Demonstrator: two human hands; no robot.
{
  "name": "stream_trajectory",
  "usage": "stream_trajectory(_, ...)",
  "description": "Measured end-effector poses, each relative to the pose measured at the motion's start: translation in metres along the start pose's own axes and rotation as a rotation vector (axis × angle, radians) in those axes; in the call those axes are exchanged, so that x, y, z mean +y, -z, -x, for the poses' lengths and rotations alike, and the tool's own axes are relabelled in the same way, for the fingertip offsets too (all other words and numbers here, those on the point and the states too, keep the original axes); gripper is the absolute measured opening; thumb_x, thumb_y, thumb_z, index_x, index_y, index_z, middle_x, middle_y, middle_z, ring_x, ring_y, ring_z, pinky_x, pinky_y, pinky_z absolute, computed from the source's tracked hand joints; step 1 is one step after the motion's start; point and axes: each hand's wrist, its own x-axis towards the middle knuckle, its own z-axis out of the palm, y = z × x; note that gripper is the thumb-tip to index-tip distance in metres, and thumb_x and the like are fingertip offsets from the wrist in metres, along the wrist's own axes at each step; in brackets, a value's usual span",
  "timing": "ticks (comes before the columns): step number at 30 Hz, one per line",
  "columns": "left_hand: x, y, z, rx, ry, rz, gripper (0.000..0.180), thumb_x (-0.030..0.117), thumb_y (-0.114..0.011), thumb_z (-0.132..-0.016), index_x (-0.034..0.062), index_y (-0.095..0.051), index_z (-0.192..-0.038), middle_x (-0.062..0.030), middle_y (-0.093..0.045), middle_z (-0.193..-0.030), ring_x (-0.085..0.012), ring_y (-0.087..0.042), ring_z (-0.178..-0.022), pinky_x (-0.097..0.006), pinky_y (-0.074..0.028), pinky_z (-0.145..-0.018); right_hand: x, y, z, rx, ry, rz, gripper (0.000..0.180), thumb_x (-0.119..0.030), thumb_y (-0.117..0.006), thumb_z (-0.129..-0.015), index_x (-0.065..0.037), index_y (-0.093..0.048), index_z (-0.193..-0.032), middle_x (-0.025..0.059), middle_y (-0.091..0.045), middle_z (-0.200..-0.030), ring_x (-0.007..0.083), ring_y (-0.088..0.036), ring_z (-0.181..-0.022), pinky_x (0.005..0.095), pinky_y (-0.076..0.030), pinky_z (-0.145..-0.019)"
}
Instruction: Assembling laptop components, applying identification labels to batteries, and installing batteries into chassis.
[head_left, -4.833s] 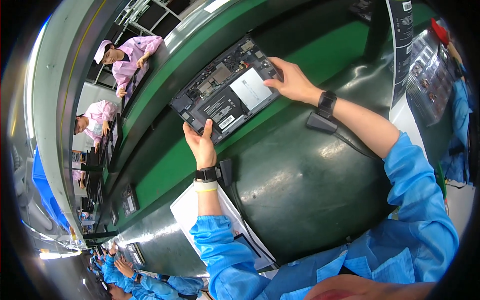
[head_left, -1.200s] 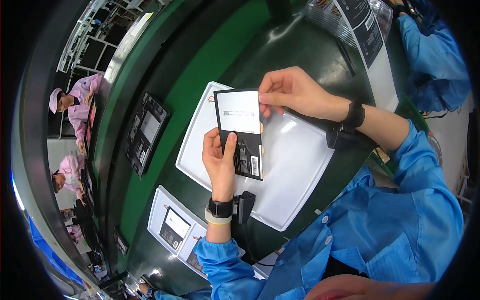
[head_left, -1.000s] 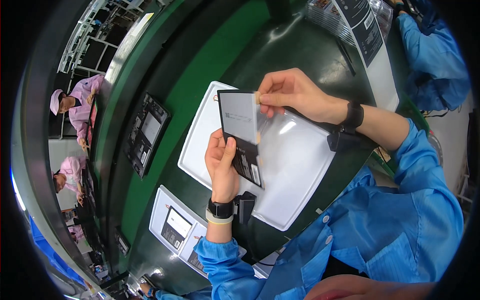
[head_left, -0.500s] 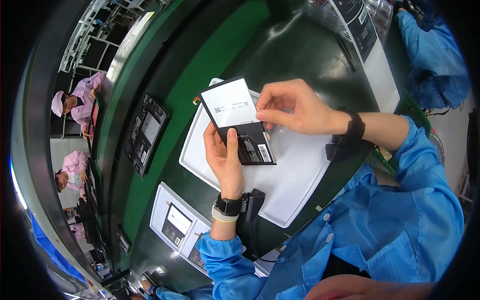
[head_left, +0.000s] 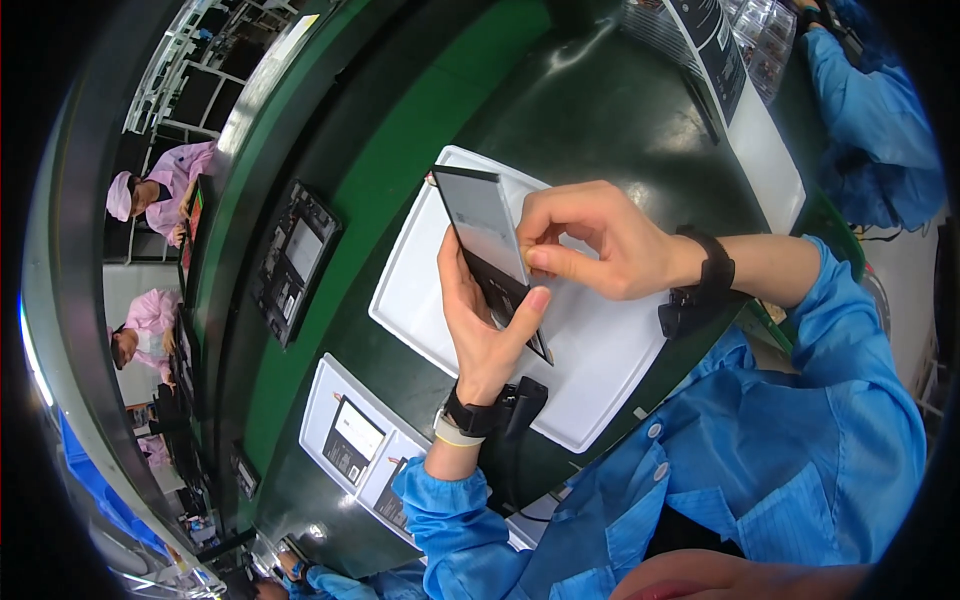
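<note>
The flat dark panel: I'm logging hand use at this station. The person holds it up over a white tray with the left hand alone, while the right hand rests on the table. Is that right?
Not quite. In the head view both hands hold the flat dark panel: the left hand grips it from below, and the right hand pinches its edge rather than resting on the table. It is over the white tray.

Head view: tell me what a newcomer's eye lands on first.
At centre, the left hand and right hand together hold a flat dark panel tilted above a white tray. Left of them, an opened dark device lies on the green belt.
</note>
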Motion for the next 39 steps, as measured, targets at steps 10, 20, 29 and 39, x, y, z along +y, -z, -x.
stream_trajectory(10, 0.03, 0.008, -0.006, 0.325, -0.246, -0.428, 0.096, 0.013, -0.09, -0.075, -0.0066, -0.033, -0.15, -0.0182, -0.051, -0.14, -0.0242, -0.053, -0.127, -0.035, -0.04, -0.112, 0.02, 0.028, -0.011, 0.273, -0.122, 0.361, 0.007, -0.004, -0.066, -0.09, 0.002, -0.066, -0.088, 0.0016, -0.062, -0.073, 0.006, -0.055, -0.066, 0.0235, -0.046, -0.061)
stream_trajectory(20, 0.037, 0.022, -0.011, 0.211, -0.084, -0.287, 0.09, 0.016, -0.093, -0.073, -0.0074, -0.042, -0.143, -0.0163, -0.062, -0.128, -0.022, -0.063, -0.112, -0.036, -0.053, -0.097, 0.005, 0.03, -0.015, 0.033, -0.128, 0.481, 0.007, -0.005, -0.063, -0.086, 0.002, -0.063, -0.084, 0.0017, -0.059, -0.069, 0.0073, -0.052, -0.062, 0.0259, -0.043, -0.058)
stream_trajectory(29, 0.034, 0.018, -0.016, 0.27, 0.083, -0.03, 0.052, 0.011, -0.07, -0.1, -0.0087, -0.045, -0.14, -0.0145, -0.068, -0.123, -0.0158, -0.066, -0.109, -0.028, -0.053, -0.095, -0.011, 0.014, -0.015, -0.089, -0.133, 0.431, 0.009, -0.008, -0.069, -0.089, 0.0, -0.066, -0.088, 0.0033, -0.065, -0.073, 0.0076, -0.059, -0.068, 0.0255, -0.05, -0.063)
stream_trajectory(39, 0.019, 0.0, -0.02, 0.279, -0.02, -0.101, 0.056, 0.007, -0.069, -0.099, -0.0065, -0.041, -0.145, -0.0151, -0.066, -0.127, -0.0171, -0.065, -0.112, -0.03, -0.052, -0.098, -0.007, 0.011, -0.007, 0.004, -0.087, 0.204, 0.009, -0.007, -0.07, -0.091, 0.001, -0.067, -0.088, 0.0037, -0.067, -0.076, 0.0098, -0.063, -0.068, 0.0252, -0.051, -0.064)
